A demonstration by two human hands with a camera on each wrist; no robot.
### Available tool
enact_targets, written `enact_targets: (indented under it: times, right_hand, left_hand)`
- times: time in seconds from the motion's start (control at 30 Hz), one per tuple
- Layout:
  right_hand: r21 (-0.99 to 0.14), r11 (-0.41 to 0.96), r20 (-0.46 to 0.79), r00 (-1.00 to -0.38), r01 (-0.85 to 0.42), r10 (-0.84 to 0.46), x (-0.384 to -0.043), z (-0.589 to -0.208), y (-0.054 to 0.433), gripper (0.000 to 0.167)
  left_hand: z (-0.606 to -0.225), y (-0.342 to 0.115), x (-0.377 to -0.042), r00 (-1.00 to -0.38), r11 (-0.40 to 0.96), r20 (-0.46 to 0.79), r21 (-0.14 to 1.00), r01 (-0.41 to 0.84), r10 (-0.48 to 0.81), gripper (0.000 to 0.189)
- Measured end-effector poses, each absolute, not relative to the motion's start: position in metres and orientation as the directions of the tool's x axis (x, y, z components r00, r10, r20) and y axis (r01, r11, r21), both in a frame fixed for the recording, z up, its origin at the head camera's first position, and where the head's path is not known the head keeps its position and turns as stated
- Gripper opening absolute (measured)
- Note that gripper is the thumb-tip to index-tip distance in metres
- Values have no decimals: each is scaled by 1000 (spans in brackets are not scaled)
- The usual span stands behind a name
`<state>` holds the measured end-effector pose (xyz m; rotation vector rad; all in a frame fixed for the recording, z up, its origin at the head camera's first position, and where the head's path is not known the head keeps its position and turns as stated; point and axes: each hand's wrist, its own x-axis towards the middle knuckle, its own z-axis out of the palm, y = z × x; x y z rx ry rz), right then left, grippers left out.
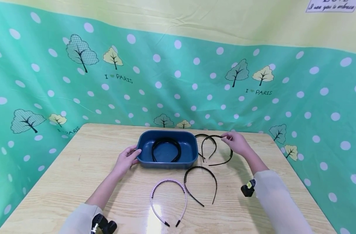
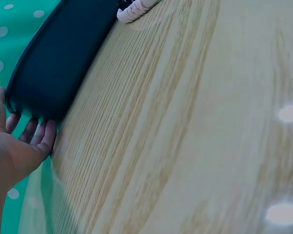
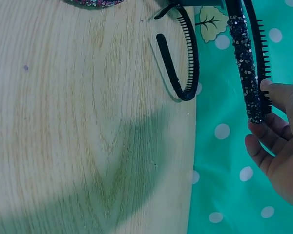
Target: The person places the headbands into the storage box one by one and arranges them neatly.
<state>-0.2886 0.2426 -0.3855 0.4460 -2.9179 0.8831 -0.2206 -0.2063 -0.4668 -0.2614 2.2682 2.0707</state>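
My left hand (image 1: 128, 159) grips the left end of a dark blue plastic bin (image 1: 167, 165), thumb at the rim and fingers against the outer wall (image 2: 39, 120). Inside the bin lies black headband material (image 1: 167, 139); whether it is one band or more I cannot tell. At the bin's right, my right hand (image 1: 236, 142) pinches a black toothed headband (image 1: 214, 136) by its curved top. In the right wrist view this headband (image 3: 243, 68) shows a glittery outer face, held between thumb and fingers. Another black toothed headband (image 3: 191, 53) lies on the table close by.
A dark headband (image 1: 199, 167) and a pink one (image 1: 168, 180) with dark teeth lie in front of the bin on the wooden table (image 1: 101, 143). Green dotted cloth (image 1: 178, 84) hangs behind and at both sides.
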Motion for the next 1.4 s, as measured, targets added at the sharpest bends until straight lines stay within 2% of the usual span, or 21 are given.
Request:
enact_targets:
  times: [0.37,1.4]
  right_hand:
    - [-548,793,112,-963,-267,-247,-291,-382,232,24]
    - [-569,768,142,-954,-296,-262,-297,-385,210,23]
  left_hand:
    - [-468,-206,-220,-986,10,-155,988,-156,-65,60]
    - [-468,-205,-219,-987,12,-152,988,-153,-61,60]
